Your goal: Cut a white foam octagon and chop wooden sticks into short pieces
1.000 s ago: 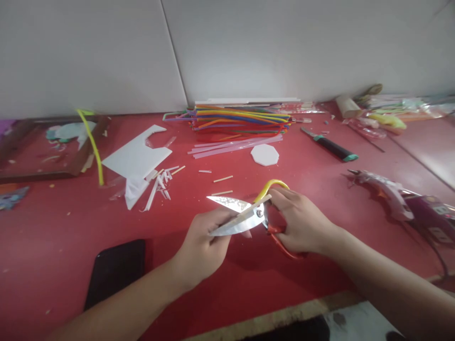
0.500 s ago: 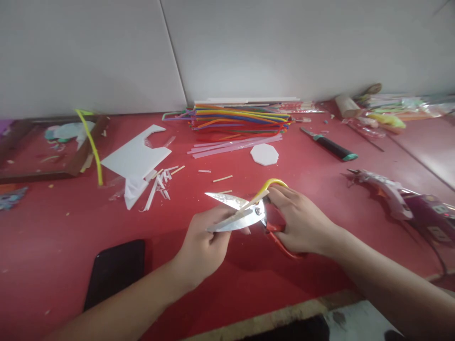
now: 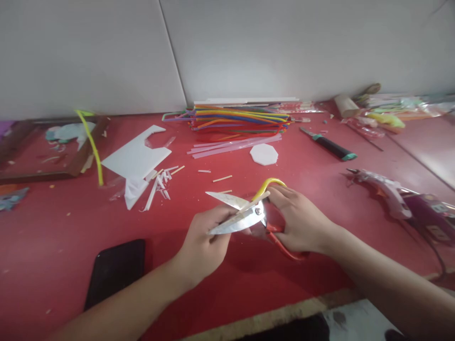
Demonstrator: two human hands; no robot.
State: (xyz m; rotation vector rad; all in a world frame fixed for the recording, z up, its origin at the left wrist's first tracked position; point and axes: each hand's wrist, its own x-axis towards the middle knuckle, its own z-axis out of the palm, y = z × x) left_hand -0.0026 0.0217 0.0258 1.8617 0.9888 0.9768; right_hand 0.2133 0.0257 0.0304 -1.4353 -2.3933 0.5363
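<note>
My right hand is closed around the handles of a pair of scissors, one handle yellow and the other red. Their silver blades stand apart and point left. Between the blades, near the pivot, lies a thin pale wooden stick. My left hand is closed on the stick's other end, partly hidden behind the lower blade. Just beyond the blades, short cut pieces of stick lie on the red table.
A black phone lies at left, a cut white sheet with scraps beyond it. Farther back are colourful pipe cleaners, pink strips and a white octagon. To the right are a cutter knife and a glue gun.
Very little differs. The scissors and the stick between the blades have shifted slightly; both hands keep their grip in nearly the same place.
</note>
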